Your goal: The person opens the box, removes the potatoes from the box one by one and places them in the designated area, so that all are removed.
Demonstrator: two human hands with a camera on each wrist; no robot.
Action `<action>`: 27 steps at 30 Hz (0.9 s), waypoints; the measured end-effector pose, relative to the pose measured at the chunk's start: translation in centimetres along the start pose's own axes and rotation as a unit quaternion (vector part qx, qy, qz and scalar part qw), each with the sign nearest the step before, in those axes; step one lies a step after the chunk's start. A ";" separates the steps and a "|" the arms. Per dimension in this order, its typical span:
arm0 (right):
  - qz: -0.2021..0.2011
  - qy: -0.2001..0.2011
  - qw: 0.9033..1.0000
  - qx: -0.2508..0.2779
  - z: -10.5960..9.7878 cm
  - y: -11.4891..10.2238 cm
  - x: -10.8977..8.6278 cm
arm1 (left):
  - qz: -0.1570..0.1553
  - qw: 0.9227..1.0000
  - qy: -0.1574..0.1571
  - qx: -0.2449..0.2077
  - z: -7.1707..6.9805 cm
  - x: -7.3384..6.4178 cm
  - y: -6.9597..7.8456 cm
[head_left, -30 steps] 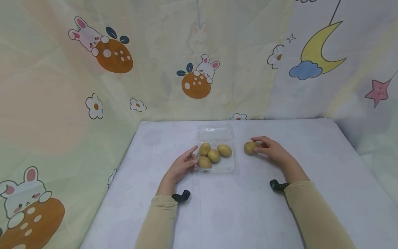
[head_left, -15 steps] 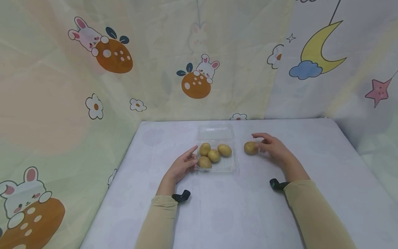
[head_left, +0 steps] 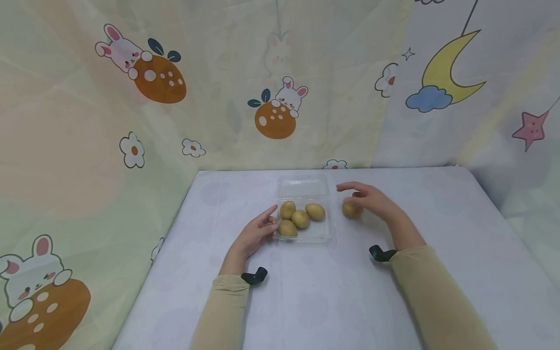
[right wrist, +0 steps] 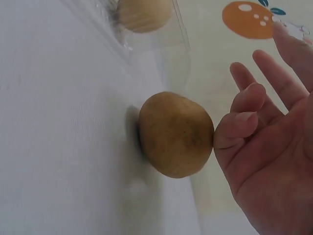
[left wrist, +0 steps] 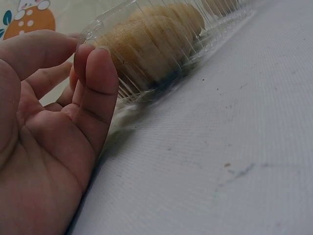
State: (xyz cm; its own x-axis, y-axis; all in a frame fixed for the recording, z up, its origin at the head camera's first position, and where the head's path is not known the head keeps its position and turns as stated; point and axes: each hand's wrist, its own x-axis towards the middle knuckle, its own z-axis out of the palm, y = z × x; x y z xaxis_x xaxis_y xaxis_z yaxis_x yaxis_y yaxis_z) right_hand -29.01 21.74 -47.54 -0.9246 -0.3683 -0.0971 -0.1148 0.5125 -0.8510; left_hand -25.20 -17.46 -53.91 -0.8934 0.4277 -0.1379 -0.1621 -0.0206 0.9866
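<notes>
A clear plastic container [head_left: 320, 232] with its lid [head_left: 304, 186] folded back stands on the table, several potatoes [head_left: 301, 219] inside. At its left side, my left hand [head_left: 254, 234] pinches the rim between thumb and fingers, the index finger pointing along the wall. In the left wrist view, the fingertips meet the container's edge beside a potato [left wrist: 146, 49]. One more potato [right wrist: 176, 134] lies on the table right of the container. My right hand [head_left: 372, 200] is just above it, fingers extended and not wrapped around it; in the head view the hand partly covers this potato.
A white cloth [head_left: 306, 291] covers the table. Patterned fabric walls [head_left: 227, 97] with rabbits, a moon and flowers rise behind and on both sides. A small dark wrist camera [head_left: 254, 276] sits on the left wrist and another camera [head_left: 381, 253] on the right.
My right hand has let go of the single potato, lifted slightly and moved left over it, its fingers straightening. My left hand and the container have stayed in place.
</notes>
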 end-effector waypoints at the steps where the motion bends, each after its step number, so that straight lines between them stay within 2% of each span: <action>1: 0.000 -0.007 1.000 0.000 0.2 -0.3 0.1 | 0.002 1.000 -0.001 -0.001 0.0 0.0 0.0; 7: 0.007 -0.036 0.999 -0.010 0.7 -1.4 0.5 | -0.002 1.000 0.003 -0.002 0.0 0.0 -0.1; 19: 0.028 -0.028 0.999 -0.032 0.5 -1.3 0.3 | -0.002 1.000 0.002 0.000 0.0 -0.1 0.0; 27: 0.004 -0.034 0.999 -0.018 1.0 -1.9 0.6 | -0.001 1.000 0.000 -0.002 0.1 -0.1 0.1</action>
State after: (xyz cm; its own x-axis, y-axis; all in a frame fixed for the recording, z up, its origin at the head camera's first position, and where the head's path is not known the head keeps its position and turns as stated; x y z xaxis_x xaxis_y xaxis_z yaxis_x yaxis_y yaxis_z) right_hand -29.01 19.79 -46.54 -0.8987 -0.4154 -0.1407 -0.1206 0.5426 -0.8313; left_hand -25.07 -17.47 -53.78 -0.8932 0.4274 -0.1395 -0.1648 -0.0226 0.9861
